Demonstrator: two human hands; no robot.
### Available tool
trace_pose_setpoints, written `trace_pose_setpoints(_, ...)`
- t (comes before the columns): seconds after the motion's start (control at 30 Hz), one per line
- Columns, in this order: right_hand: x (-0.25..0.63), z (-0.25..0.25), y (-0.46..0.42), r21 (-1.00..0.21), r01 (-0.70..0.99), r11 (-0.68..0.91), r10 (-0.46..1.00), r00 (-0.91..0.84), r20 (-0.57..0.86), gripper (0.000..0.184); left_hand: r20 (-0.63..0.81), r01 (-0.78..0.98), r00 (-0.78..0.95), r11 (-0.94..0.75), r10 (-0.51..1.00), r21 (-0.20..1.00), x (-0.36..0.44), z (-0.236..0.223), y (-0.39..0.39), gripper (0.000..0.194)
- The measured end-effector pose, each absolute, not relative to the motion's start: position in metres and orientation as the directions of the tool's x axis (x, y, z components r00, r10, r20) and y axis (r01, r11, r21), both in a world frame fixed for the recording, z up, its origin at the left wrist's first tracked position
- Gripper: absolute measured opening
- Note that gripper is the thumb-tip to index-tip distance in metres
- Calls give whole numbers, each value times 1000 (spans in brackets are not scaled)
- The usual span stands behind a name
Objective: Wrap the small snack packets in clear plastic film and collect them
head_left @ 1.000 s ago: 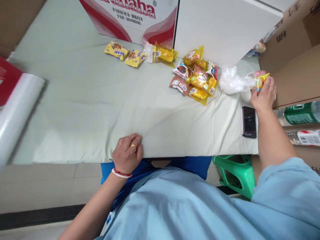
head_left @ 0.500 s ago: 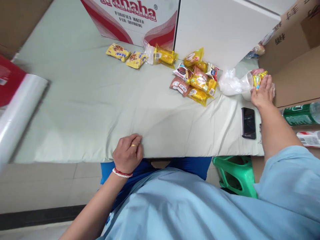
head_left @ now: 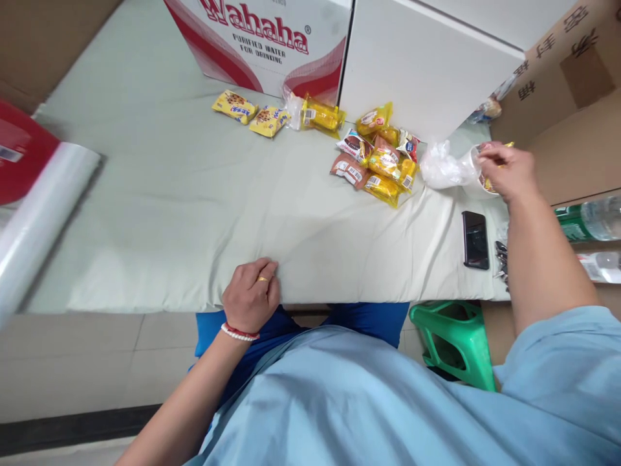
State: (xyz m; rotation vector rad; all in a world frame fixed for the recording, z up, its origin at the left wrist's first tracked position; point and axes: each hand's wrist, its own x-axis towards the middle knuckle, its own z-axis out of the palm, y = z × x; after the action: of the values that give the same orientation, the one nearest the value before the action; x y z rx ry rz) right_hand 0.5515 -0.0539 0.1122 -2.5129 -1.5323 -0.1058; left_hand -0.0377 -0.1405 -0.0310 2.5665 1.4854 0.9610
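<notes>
My left hand [head_left: 251, 294] rests in a loose fist at the table's front edge, with nothing visible in it. At the right end of the table, my right hand [head_left: 512, 171] is over a white cup-like container [head_left: 473, 188], its fingers bent together near the rim. Whatever the fingertips pinch, if anything, is hidden. Bits of a yellow snack packet [head_left: 487, 185] show below and behind the hand. Left of the container lies a crumpled clear plastic bag [head_left: 441, 167]. Farther left is a pile of wrapped snacks [head_left: 385, 158] in yellow, brown and white wrappers.
Two yellow cookie packets [head_left: 270, 121] and a bagged yellow snack [head_left: 321, 116] lie before the Wahaha carton [head_left: 257, 52]. A phone [head_left: 475, 239] and keys [head_left: 502, 260] are near my right forearm. A plastic roll [head_left: 53, 213] lies left. A green stool [head_left: 456, 340] stands below.
My right hand has gone from lying flat over the yellow packet to bent, closed fingers at the container. My left hand stays put; the view has shifted slightly.
</notes>
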Motion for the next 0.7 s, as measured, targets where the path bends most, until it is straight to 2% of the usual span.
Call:
trace_pose_setpoints(0.1,538,110,-49,-42,905,-424,905,422,-43,40,466,778,344,-525,815,344,-38,-33,-141,33)
trace_pose_setpoints(0.17,534,109,-45,-20,866,-500,866,500,22,30,466,767,347,-532,814,359,-38,-33,-141,31)
trace_pose_setpoints(0.2,531,108,-44,-87,851,-518,845,525,100,23,465,760,348,-535,814,370,-38,-32,-141,30)
trace_pose_setpoints(0.23,528,109,-43,-209,828,-520,810,556,187,17,461,751,344,-535,818,388,-39,-31,-141,28)
trace_pose_setpoints(0.3,515,111,-47,-566,690,-451,683,675,278,10,447,724,312,-515,838,459,-38,-25,-141,24)
trace_pose_setpoints(0.37,488,112,-62,-876,390,-284,576,800,169,16,416,672,245,-462,876,579,-35,-16,-143,21)
trace_pose_setpoints(0.4,468,110,-75,-955,229,-189,593,801,75,20,388,629,212,-429,897,648,-32,-11,-145,19)
trace_pose_setpoints(0.47,417,99,-108,-991,39,-128,706,705,-63,29,294,508,197,-354,935,785,-21,1,-149,17)
trace_pose_setpoints(0.57,326,66,-165,-956,-73,-283,832,477,-283,42,84,280,321,-179,943,943,8,13,-156,17)
trace_pose_setpoints(0.7,231,27,-214,-908,-91,-408,889,187,-418,34,-153,85,446,128,882,988,48,13,-161,24)
